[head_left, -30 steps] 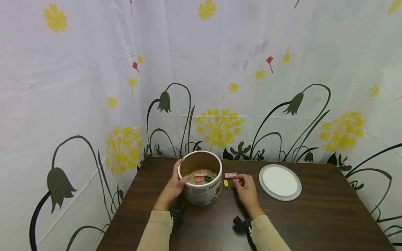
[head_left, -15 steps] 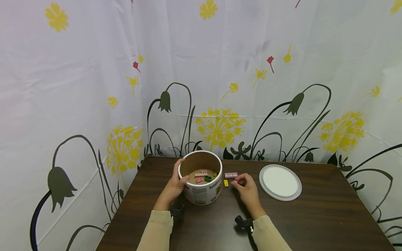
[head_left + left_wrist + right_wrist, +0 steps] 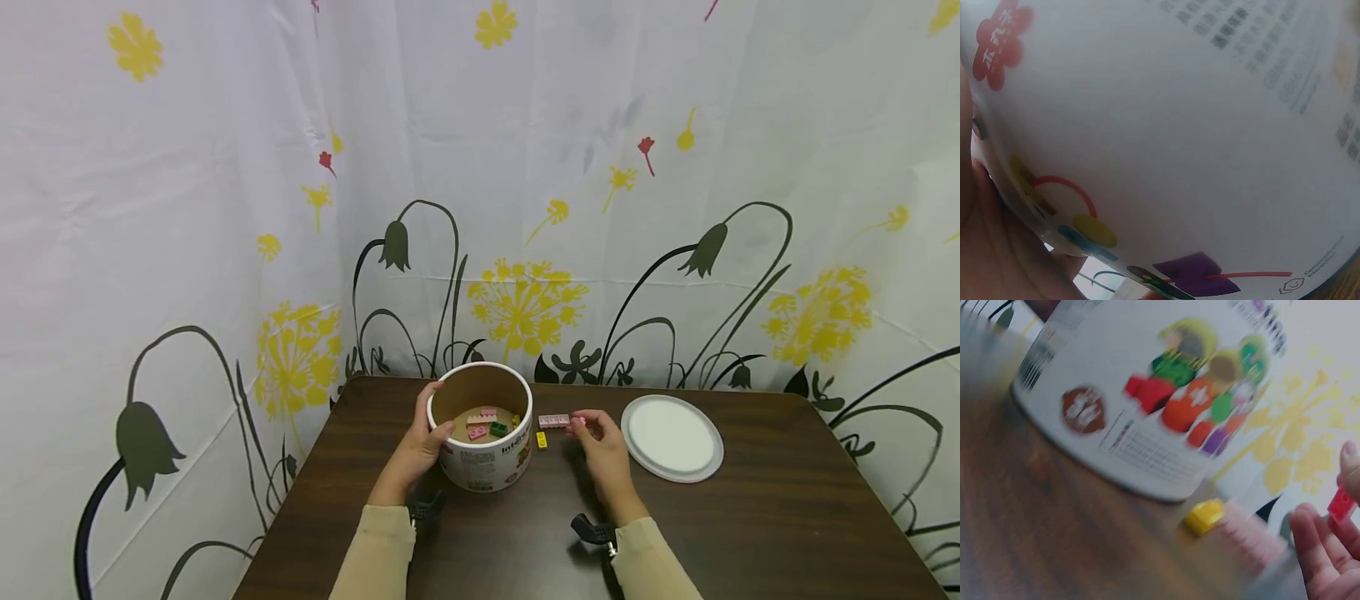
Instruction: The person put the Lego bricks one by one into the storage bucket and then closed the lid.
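A round white tub (image 3: pixel 477 471) with printed sides stands on the table, with several pink, green and yellow toy bricks inside. My left hand (image 3: pixel 417 446) grips its left rim, thumb over the front edge. In the left wrist view the tub's printed wall (image 3: pixel 1166 137) fills most of the picture. To the right of the tub, my right hand (image 3: pixel 606 457) pinches a small pink toy brick (image 3: pixel 1341 505) between thumb and fingers. Beside that hand lie a long light pink brick (image 3: pixel 553 422) and a small yellow brick (image 3: pixel 542 440).
A round white lid (image 3: pixel 671 439) lies flat to the right of my right hand. The dark wooden table (image 3: pixel 795 500) ends at the back against a flower-printed curtain (image 3: pixel 675 125).
My right hand has shifted a little to the right and away from the yellow brick, carrying the small pink brick. The left hand and the tub stay as they were.
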The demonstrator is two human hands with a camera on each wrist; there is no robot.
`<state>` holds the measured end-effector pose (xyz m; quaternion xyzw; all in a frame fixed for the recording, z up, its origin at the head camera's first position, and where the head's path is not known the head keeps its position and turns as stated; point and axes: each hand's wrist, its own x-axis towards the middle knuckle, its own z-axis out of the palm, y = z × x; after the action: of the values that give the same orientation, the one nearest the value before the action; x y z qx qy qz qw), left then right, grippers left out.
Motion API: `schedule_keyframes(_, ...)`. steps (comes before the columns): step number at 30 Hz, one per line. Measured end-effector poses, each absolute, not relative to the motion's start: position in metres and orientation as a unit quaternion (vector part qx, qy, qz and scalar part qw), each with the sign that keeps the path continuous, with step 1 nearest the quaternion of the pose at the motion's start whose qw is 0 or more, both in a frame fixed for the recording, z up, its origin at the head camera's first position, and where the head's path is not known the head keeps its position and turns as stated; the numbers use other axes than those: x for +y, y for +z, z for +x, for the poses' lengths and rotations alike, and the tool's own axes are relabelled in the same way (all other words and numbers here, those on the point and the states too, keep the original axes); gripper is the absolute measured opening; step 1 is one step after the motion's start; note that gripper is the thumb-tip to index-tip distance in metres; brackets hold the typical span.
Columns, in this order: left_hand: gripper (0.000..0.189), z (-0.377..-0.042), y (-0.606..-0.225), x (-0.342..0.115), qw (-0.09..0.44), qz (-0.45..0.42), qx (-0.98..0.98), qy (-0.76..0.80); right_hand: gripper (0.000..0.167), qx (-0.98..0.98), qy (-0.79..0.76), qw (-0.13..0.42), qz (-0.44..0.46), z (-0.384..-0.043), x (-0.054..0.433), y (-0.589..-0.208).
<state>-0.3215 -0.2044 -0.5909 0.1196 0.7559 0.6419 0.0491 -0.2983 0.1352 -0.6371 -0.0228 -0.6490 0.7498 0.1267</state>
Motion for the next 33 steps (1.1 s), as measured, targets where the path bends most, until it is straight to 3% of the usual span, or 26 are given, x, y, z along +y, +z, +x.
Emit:
schedule_keyframes(6,0.088,-0.320,-0.591,-0.206,0.048,0.117,0.757,0.641,0.038,-0.582,0.805,0.113,0.005,-0.298,0.124,-0.588)
schedule_keyframes(12,0.088,-0.322,-0.592,-0.205,0.048,0.119,0.757,0.640,0.012,-0.473,0.874,0.035,0.109,-0.319,0.087,-0.526)
schedule_keyframes(15,0.088,-0.322,-0.591,-0.205,0.045,0.123,0.755,0.642,0.010,-0.434,0.887,-0.005,0.155,-0.338,0.058,-0.503)
schedule_keyframes(22,0.088,-0.320,-0.594,-0.204,0.047,0.134,0.753,0.643,0.024,-0.604,0.784,-0.098,0.106,-0.363,0.006,-0.510)
schedule_keyframes(26,0.088,-0.320,-0.595,-0.204,0.056,0.141,0.749,0.645,0.028,-0.665,0.739,-0.088,0.068,-0.364,0.000,-0.517)
schedule_keyframes(33,0.089,-0.321,-0.590,-0.206,0.052,0.139,0.757,0.636,0.032,-0.678,0.720,-0.105,0.106,-0.366,-0.001,-0.518)
